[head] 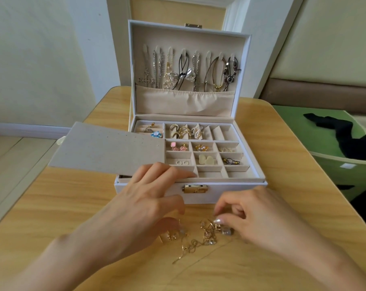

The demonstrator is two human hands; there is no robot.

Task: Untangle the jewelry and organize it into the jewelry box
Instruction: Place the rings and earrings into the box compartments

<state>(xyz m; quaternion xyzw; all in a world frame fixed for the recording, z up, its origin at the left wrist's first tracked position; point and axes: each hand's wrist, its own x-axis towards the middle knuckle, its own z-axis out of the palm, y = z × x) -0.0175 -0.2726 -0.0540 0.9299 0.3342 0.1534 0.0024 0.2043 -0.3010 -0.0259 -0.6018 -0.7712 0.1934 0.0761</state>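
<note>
head view | looks mostly done tbh: necklaces (186, 70) hung in lid (178, 36), many tray slots (220, 133) filled | tangle (201, 236) not yet sorted, on table (283, 259) at 6 o'clock of jewelry box (157, 192) | left grip (144, 202) flat on its rim, nothing held | right grip (255, 215) pinched on tangle

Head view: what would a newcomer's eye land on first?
The open white jewelry box at mid-table, its upright lid lined with hanging necklaces and its tray compartments partly filled. Then the tangled gold jewelry on the wooden table just in front of it, with the right hand pinching at the pile and the left hand resting on the box's front edge.
</note>
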